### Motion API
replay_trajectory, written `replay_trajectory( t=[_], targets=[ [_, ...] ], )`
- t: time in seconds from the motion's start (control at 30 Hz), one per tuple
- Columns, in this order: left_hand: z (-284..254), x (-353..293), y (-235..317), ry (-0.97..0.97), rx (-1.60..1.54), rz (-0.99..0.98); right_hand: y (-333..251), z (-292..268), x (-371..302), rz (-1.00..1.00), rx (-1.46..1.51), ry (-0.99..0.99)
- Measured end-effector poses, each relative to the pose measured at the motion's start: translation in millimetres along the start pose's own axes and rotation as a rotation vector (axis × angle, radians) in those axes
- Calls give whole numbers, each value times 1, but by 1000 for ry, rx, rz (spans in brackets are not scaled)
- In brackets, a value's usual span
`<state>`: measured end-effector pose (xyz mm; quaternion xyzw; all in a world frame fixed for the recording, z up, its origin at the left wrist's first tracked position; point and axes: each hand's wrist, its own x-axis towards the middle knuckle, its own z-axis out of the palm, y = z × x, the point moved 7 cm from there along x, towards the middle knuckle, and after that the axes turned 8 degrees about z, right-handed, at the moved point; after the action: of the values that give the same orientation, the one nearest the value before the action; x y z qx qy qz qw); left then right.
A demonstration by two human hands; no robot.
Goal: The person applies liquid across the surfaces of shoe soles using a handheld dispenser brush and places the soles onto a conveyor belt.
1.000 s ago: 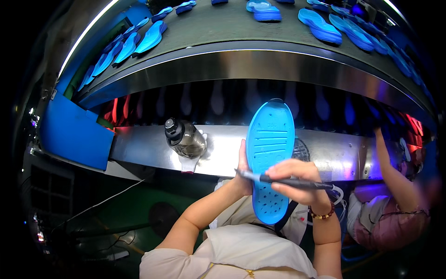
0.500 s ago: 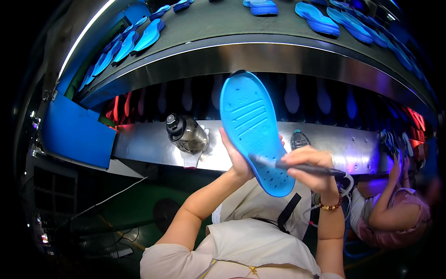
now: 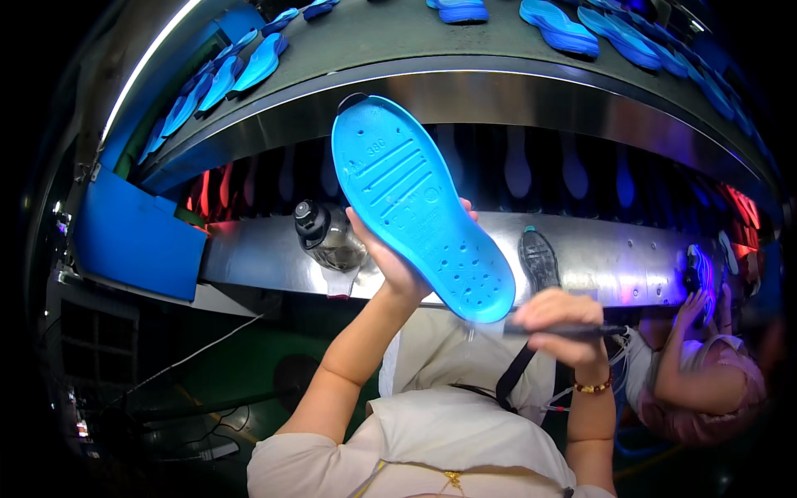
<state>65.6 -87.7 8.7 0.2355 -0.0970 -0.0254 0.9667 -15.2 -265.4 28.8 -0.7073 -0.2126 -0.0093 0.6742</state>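
Observation:
A bright blue shoe sole (image 3: 419, 212) is held up tilted before me, its face with grooves and small holes turned my way. My left hand (image 3: 392, 264) is closed round its middle from beneath, with fingertips showing at the far edge. At the top end of the sole is a small black piece. My right hand (image 3: 569, 322) grips a slim black-handled brush (image 3: 573, 331), with pale tubing behind it. The brush's tip is blurred by motion, close to the sole's lower end; whether it touches cannot be made out.
Several blue soles (image 3: 558, 29) lie on the dark conveyor belt (image 3: 374, 37) beyond a metal edge. On the metal shelf (image 3: 614, 261) stand a dark-capped bottle (image 3: 332, 236) and a dark sole-shaped piece (image 3: 540, 257). A co-worker (image 3: 706, 373) sits at the right, hands on a sole.
The blue sole has moved up and left in my left hand and tilted further. My right hand has drawn the brush down from the sole's face to beside its lower end.

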Motion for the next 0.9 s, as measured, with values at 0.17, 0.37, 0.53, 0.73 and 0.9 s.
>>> replay_trajectory(
  t=[0.17, 0.37, 0.53, 0.73, 0.9],
  targets=[
    [8, 1, 3, -101, -1, -40, -8, 17, -2, -15, -48, -165],
    [19, 3, 0, -54, 3, -111, 38, 5, -8, 245, 535, 32],
    [1, -44, -39, 59, -114, -183, 33, 34, -6, 331, 871, 235],
    [-23, -42, -31, -280, -135, -356, -5, 34, -5, 300, 220, -265],
    [-10, -35, -23, -292, 113, -580, -7, 38, 12, 242, -27, -282]
  ],
)
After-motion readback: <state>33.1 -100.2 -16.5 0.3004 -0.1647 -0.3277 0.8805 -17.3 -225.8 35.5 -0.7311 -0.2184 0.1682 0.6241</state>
